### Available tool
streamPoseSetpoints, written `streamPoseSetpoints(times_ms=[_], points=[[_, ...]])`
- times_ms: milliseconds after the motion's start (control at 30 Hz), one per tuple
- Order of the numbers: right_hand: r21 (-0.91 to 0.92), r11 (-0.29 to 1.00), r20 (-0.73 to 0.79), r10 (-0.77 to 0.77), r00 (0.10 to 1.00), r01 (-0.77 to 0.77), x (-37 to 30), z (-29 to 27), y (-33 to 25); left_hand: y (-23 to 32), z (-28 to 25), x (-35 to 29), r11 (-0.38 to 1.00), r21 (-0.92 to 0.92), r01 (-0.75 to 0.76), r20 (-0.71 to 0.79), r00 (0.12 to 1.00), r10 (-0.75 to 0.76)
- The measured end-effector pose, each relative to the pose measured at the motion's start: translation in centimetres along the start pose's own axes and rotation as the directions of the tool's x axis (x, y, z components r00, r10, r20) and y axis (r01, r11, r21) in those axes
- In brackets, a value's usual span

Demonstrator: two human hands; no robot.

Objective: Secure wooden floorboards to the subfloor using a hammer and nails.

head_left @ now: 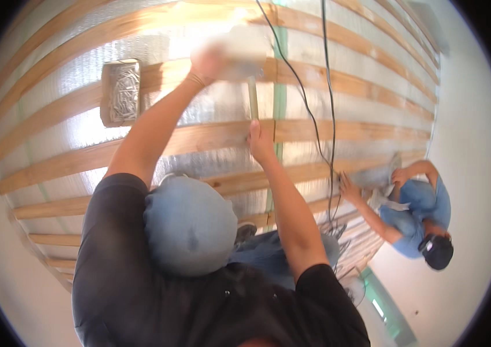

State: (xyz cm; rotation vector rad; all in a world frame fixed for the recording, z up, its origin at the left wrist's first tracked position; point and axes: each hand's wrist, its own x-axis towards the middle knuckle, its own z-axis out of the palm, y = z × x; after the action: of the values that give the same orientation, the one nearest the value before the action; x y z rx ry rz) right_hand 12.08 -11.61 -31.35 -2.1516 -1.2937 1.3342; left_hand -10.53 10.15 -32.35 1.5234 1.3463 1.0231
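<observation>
My right hand point(260, 142) is closed round the lower end of a hammer point(253, 99), whose pale handle points away from me. The hammer's head end runs into a blurred patch, so its shape is unclear. Past it, on the far left side, my left hand point(209, 61) reaches over a wooden batten point(161, 75). Its fingers are smeared, and a whitish blurred shape beside them cannot be made out. Left of that forearm, an open cardboard box point(105, 95) lies across the battens, filled with nails point(124, 92).
Parallel battens over silvery foil sheeting point(199, 110) surround me, crossed by a green strip point(280, 98). Dark cables point(309, 107) trail down to the right of my hands. A co-worker point(421, 214) in blue crouches at the right, one hand on the battens. A white wall point(471, 115) stands beyond.
</observation>
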Motion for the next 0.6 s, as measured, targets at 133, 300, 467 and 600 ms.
streamPoseSetpoints(times_ms=[133,300,467,600], points=[[-0.097,0.992,-0.111,-0.096,0.989,0.085,-0.8,-1.2,0.3,0.6,1.2,0.8,0.998,0.049,-0.043,-0.007,0.999,0.044],[0.107,0.985,-0.075,-0.124,0.989,0.132,-5.0,1.0,-7.7,-3.2,-2.0,-0.6,0.993,0.102,-0.064,0.104,0.993,0.054],[0.069,0.997,-0.023,0.041,0.999,-0.039,-4.4,-0.5,-4.1,1.5,-5.8,-5.1,0.642,0.735,-0.217,0.305,0.952,-0.027],[0.09,0.995,-0.026,0.039,0.999,-0.037,-4.1,-4.3,-5.1,1.9,-7.4,-5.8,0.385,0.893,-0.231,0.317,0.932,-0.177]])
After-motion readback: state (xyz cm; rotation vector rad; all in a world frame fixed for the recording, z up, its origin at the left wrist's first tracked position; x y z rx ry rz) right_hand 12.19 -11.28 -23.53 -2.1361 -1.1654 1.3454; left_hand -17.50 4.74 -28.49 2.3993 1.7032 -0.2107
